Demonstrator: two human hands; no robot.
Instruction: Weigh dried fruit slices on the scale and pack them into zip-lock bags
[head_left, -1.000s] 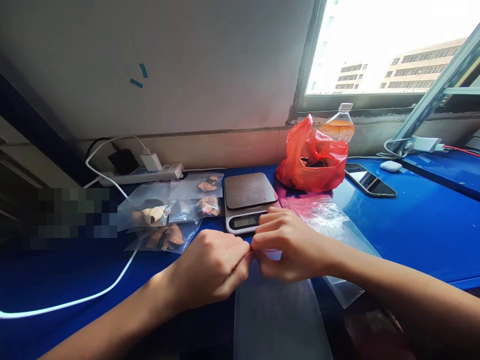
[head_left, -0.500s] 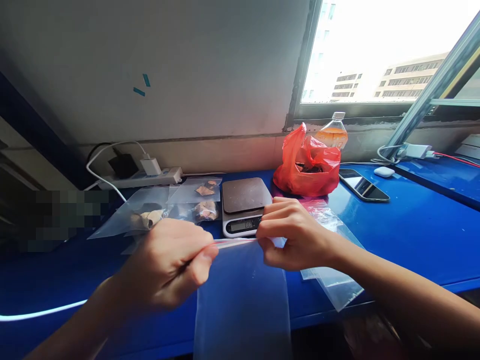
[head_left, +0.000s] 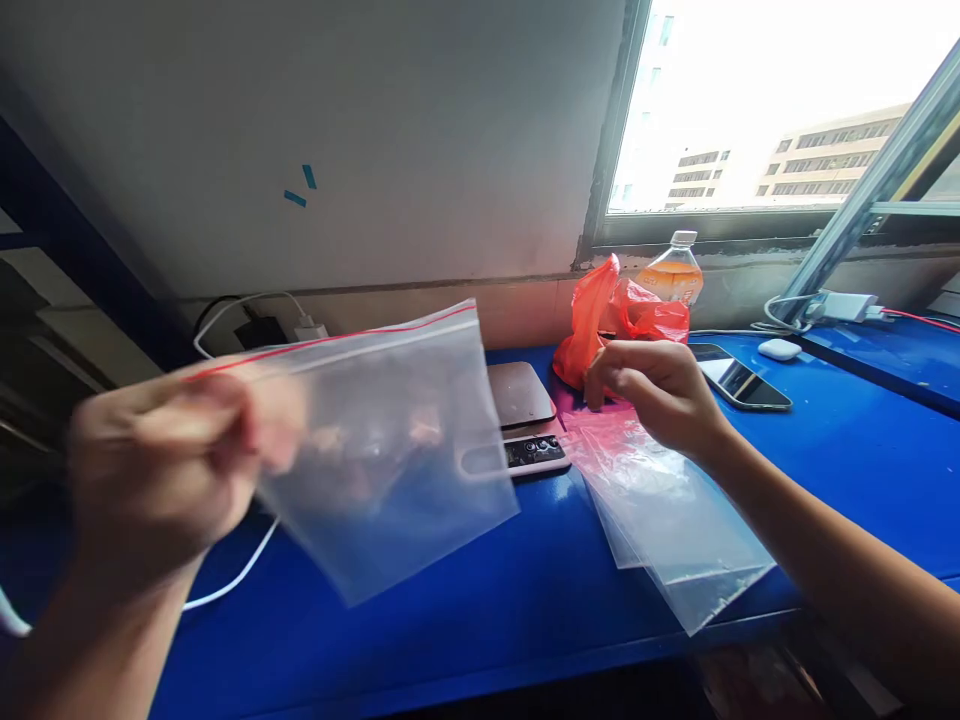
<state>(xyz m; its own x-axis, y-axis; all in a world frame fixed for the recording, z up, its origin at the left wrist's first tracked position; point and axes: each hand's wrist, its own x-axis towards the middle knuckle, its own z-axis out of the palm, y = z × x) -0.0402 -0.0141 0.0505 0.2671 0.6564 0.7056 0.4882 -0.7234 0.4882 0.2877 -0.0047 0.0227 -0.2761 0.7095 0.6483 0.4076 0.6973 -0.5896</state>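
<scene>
Head view: my left hand (head_left: pixel 161 465), blurred, pinches a corner of the clear zip bag (head_left: pixel 397 500), raised partly before the scale (head_left: pixel 523 395); my right hand (head_left: pixel 660 385), fingers curled narrow, contents untellable, overlaps the red bag (head_left: pixel 592 295); beneath lies the blue bench (head_left: pixel 862 480).

Counting one left hand (head_left: pixel 161 460) and one right hand (head_left: pixel 664 392), one red-lined zip bag (head_left: pixel 382 460), at least two flat clear bags (head_left: pixel 694 525), one digital scale (head_left: pixel 525 397), one red carrier bag (head_left: pixel 590 325), one plastic drink bottle (head_left: pixel 675 278), one smartphone (head_left: pixel 744 379), one white earbud case (head_left: pixel 780 349), two blue tape strips (head_left: pixel 309 177).
</scene>
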